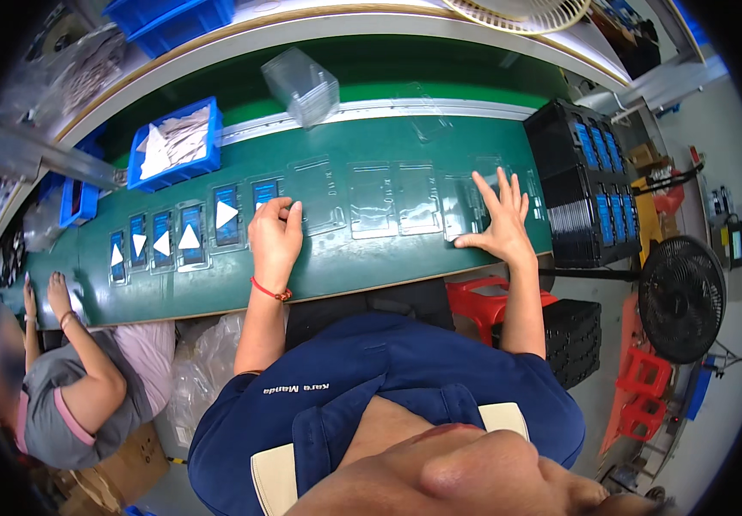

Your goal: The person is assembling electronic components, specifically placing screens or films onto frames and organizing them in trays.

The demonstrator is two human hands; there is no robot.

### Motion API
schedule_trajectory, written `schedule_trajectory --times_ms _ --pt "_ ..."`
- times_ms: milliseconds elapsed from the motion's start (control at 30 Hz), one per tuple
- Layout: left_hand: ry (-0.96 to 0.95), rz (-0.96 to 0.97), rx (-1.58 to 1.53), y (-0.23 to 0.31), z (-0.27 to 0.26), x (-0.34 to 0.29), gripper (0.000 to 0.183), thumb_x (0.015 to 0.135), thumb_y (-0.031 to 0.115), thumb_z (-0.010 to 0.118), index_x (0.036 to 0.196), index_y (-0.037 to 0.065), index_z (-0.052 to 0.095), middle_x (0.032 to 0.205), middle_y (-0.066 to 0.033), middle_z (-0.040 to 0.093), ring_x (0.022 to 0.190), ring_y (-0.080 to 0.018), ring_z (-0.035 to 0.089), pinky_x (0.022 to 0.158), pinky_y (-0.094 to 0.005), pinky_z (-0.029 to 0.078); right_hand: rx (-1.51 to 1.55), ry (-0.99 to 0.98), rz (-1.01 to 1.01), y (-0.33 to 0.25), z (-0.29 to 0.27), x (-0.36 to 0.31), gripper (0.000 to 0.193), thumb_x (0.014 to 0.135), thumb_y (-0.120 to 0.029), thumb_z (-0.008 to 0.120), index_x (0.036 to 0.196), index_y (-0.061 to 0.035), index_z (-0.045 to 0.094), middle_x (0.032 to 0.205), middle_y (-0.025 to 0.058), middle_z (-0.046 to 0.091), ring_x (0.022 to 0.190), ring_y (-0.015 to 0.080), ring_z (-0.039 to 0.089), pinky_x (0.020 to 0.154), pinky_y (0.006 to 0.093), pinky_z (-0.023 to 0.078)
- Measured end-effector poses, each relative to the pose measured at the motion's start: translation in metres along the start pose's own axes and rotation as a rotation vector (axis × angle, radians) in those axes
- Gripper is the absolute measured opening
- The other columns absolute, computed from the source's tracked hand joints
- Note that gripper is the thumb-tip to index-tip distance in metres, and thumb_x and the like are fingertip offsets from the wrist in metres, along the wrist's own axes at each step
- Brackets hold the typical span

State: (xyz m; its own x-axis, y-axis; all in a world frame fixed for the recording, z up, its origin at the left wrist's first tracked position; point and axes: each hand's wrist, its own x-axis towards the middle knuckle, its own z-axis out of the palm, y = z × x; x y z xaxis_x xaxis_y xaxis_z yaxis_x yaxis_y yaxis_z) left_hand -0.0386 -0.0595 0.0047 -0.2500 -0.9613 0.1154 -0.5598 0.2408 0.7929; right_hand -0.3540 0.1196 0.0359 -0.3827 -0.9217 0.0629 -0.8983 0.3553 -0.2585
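A row of clear plastic trays runs along the green table (337, 273). Over one that holds a blue-faced flat pack (264, 189), my left hand (275, 236) has its fingers curled together; what they grip, if anything, is hidden. A bit of white shows on that pack beside the fingertips. To its left, several blue packs in trays each bear a white triangular piece (226, 214). Fingers spread, my right hand (506, 225) rests at the last clear tray (459, 211) on the right. Between my hands lie bare clear trays (371, 200).
A blue bin (175, 144) of white pieces and a stack of clear trays (301, 88) stand at the back. Black crates with blue packs (583, 185) are stacked at the right, near a black fan (682, 298). A co-worker's hand (60, 295) is at far left.
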Motion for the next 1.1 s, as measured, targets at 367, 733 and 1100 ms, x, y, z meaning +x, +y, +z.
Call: schedule_trajectory --times_ms 367,733,1100 --pt "-0.214 0.594 0.325 0.023 0.033 -0.022 0.076 0.064 0.044 0.079 0.125 0.006 0.054 0.137 -0.0239 0.04 0.128 -0.0421 0.036 0.106 -0.0525 0.027 0.018 0.181 -0.098 0.04 0.021 0.0 0.094 0.057 -0.056 0.078 0.137 -0.021 0.045 0.145 0.019 0.032 0.137 0.0393 0.024 0.11 0.0561 0.015" --pt "0.04 0.654 0.122 0.03 0.039 -0.029 0.056 0.069 0.022 0.081 0.117 0.002 0.058 0.137 -0.0228 0.039 0.126 -0.0398 0.038 0.102 -0.0466 0.034 -0.308 0.644 0.738 0.221 -0.133 -0.035 0.034 0.08 -0.032 0.066 0.101 -0.0058 0.068 0.097 0.0169 0.067 0.097 0.0337 0.062 0.086 0.0424 0.047" --pt "0.127 0.669 0.09 0.021 0.039 -0.029 0.032 0.074 0.01 0.074 0.103 0.001 0.064 0.13 -0.0236 0.045 0.117 -0.0377 0.046 0.093 -0.0435 0.042 -0.324 0.351 1.041 0.232 -0.148 -0.002 0.042 0.083 -0.042 0.063 0.106 -0.0066 0.064 0.111 0.0147 0.065 0.112 0.03 0.055 0.093 0.0411 0.043"
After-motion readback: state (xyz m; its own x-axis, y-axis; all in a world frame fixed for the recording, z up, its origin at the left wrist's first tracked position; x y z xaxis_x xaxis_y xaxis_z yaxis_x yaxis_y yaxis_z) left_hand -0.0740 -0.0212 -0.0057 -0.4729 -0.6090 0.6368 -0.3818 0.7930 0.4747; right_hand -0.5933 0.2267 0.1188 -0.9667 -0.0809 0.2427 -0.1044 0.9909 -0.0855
